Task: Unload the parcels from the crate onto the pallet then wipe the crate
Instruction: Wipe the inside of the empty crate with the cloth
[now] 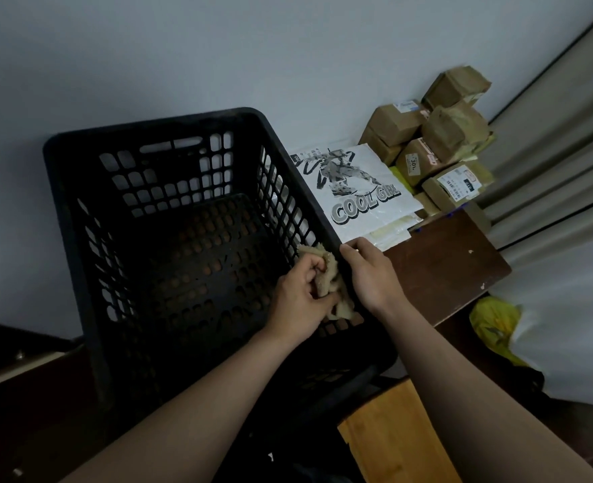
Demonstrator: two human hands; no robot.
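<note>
Left hand [302, 298] clenched a beige cloth [328, 273] against the inner right wall of the crate [155, 122], while right hand [370, 273] gripped that wall's rim just beside it

Beige cloth [327, 273] in the grip; black crate [155, 126] around it, walls and floor patterned with gridded slots. Beyond the grip: white mailer bag [357, 203] with grey-black figure print, brown cardboard parcels [441, 134]. Right: yellow bag [493, 322].
</note>
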